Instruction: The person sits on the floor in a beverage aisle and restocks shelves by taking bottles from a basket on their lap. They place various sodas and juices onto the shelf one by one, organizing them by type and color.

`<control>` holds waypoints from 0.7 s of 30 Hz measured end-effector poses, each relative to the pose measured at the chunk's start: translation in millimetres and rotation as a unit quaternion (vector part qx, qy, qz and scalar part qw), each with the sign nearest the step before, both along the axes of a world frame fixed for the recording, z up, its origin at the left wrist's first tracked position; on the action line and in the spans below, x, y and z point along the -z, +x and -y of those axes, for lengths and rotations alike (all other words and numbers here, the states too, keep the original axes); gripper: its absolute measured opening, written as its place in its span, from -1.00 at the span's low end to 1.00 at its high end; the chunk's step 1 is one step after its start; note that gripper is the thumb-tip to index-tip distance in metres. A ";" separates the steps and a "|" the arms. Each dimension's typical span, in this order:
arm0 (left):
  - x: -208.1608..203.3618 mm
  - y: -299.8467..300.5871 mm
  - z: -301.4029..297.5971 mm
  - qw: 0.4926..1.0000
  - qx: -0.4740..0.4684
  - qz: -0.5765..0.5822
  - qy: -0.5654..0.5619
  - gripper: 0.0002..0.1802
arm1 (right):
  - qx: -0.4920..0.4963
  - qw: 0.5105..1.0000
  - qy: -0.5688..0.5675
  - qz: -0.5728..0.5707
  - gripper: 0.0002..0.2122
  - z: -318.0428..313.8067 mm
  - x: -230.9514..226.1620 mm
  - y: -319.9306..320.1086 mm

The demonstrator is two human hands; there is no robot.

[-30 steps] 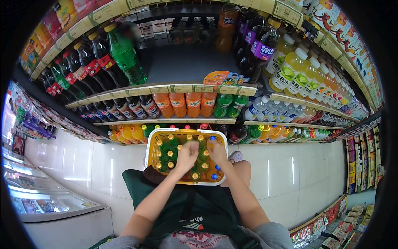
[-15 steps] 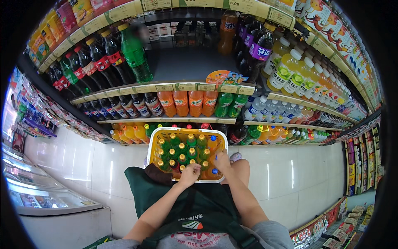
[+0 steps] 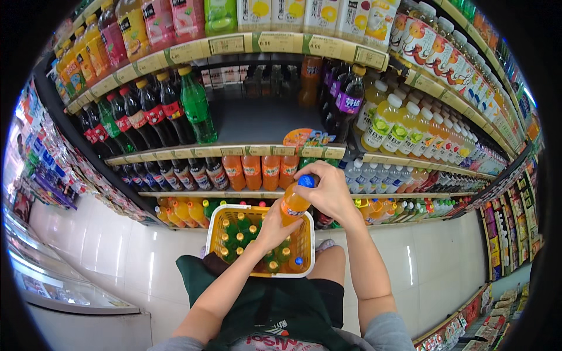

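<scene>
Both my hands are on a bottle of orange soda with a blue cap, held tilted above the basket's right side. My left hand wraps round its lower body. My right hand grips it at the top, fingers by the blue cap. Below is a yellow basket with a white rim, standing in front of my legs. Inside it several green bottles with yellow caps stand upright. Another blue-capped orange bottle is in its near right corner. My arms and hands hide part of the basket.
Ahead, a drinks shelf has a dark board between a green bottle and dark purple bottles. Orange bottles line the tier below. A round-topped promotional sign sticks out at the shelf edge. A freezer stands at left.
The orange bottle has come up out of the basket's right side, between my hands. My right hand has risen toward the shelf; my left has moved up to the bottle. The view has shifted upward.
</scene>
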State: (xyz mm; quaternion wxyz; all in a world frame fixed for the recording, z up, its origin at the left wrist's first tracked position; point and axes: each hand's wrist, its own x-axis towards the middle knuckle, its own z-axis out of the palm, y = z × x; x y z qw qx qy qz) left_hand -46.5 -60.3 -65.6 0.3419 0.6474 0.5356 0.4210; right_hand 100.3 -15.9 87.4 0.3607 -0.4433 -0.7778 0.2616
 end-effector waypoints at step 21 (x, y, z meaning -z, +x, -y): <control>-144.4 -34.9 -150.0 0.962 -0.085 -0.003 0.259 -0.48 | -0.001 0.960 0.216 -0.180 -0.59 -9.1 -58.6 -5.0</control>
